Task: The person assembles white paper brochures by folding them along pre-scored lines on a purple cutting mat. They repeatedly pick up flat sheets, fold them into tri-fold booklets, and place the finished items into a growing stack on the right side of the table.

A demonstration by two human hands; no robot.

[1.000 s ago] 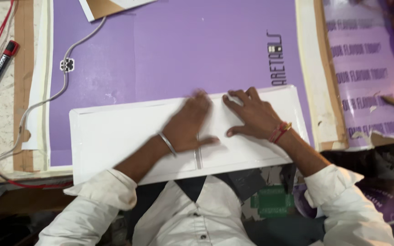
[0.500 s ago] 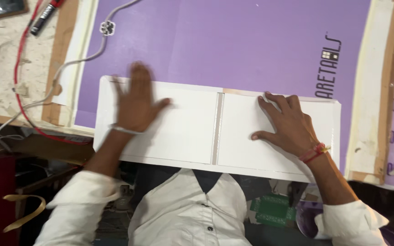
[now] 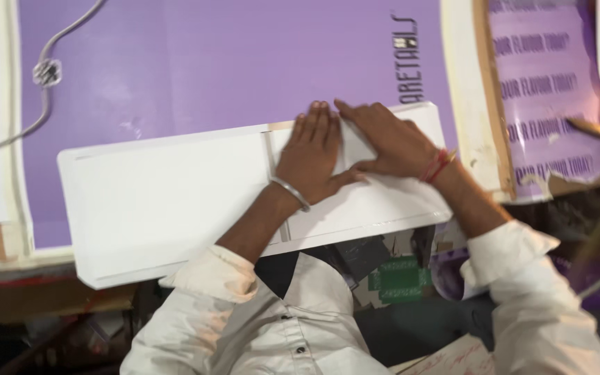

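A long white folded board lies across a purple sheet on the table, with a crease line near its middle. My left hand lies flat, fingers together, on the board just right of the crease. My right hand rests flat beside it on the board's right half, its fingers touching the left hand's. A metal bangle circles my left wrist and a red thread my right wrist. Neither hand holds anything.
A grey cable with a small switch runs along the table's left side. A second purple printed sheet lies at the right past a wooden strip. The board's near edge overhangs the table above my lap.
My left hand has slid from the board's left half rightward to beside my right hand. The view has shifted left.
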